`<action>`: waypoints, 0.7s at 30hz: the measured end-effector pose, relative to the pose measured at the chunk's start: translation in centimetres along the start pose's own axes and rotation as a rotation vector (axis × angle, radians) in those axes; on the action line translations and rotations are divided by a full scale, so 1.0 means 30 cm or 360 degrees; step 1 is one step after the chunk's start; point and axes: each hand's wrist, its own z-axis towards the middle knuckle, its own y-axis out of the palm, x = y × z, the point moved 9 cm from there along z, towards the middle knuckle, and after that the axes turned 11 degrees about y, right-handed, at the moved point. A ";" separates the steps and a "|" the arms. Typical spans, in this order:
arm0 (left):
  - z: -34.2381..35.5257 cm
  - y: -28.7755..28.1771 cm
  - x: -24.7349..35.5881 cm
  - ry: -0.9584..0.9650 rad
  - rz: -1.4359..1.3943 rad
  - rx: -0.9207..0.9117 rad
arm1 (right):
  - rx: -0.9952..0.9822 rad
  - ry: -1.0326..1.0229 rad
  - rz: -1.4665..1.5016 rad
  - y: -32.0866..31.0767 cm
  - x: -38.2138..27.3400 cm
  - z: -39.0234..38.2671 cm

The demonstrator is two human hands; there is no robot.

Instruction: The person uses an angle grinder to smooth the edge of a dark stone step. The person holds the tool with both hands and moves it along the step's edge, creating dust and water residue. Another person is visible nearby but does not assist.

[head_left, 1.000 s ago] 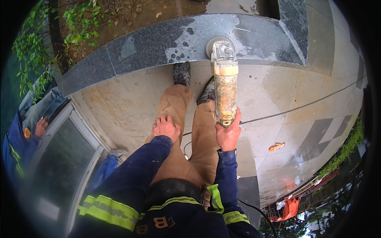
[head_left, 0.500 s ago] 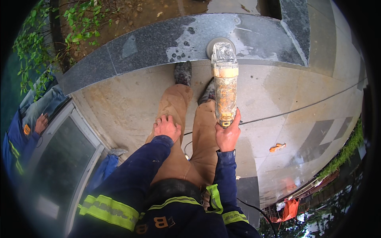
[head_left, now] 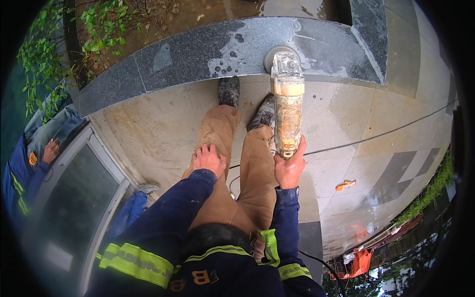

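Note:
My right hand [head_left: 290,166] grips the back end of a dust-caked angle grinder [head_left: 288,106], held upright in the picture with its round disc [head_left: 272,58] against the grey stone ledge [head_left: 183,59]. Pale wet residue and dark spots mark the stone around the disc. My left hand [head_left: 209,159] rests on my tan-trousered left thigh, its fingers apart and slightly bent, holding nothing. My two dark shoes [head_left: 228,91] stand at the foot of the ledge, the right one partly beside the grinder.
Muddy soil [head_left: 188,12] and leafy branches [head_left: 39,74] lie beyond the ledge. A glazed frame [head_left: 74,198] stands left, with an apparent reflection of a blue-clad person [head_left: 24,173]. A cable [head_left: 376,134] crosses the tiles, near an orange glove-like item [head_left: 345,185]. An orange container [head_left: 361,262] sits lower right.
My right hand and the grinder have shifted a little to the right along the stone, exposing more of my right shoe. My left hand stays on my thigh.

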 end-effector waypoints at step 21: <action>-0.002 0.006 0.007 -0.0012 0.0006 -0.0001 | -0.0093 0.0012 -0.0027 0.009 -0.018 -0.007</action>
